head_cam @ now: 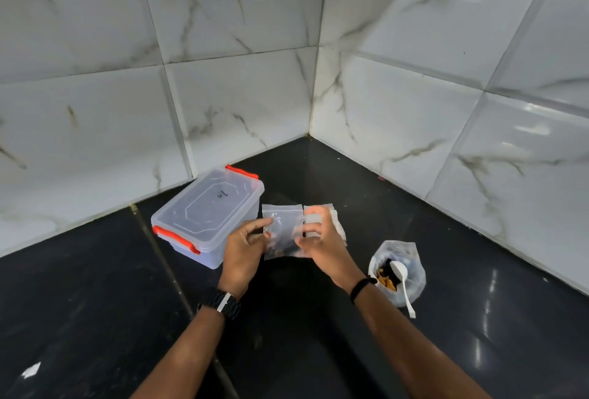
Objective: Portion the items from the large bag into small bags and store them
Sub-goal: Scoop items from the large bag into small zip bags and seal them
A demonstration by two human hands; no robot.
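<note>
two hands work one small bag (282,233) above the dark surface (318,319): my left hand (243,250) and right hand (318,239) each pinch a side of it, a little dark food inside. i judge portioning barely begun, since the large bag (398,271) with its spoon (402,280) looks full and the lidded box (207,217) is closed. whether the seal is pressed i cannot tell; spare bags behind my right hand are mostly hidden.

Things that are hard to see

The right hand (318,241) is covering part of the small bag (282,233) and most of the pile of spare bags (338,223) behind it. The dark bits sitting in the small bag are too blurry to name. The large bag (398,271) near the counter's right wall is hiding the spoon (402,277) bowl's underside. Both arms are running off the bottom edge.
</note>
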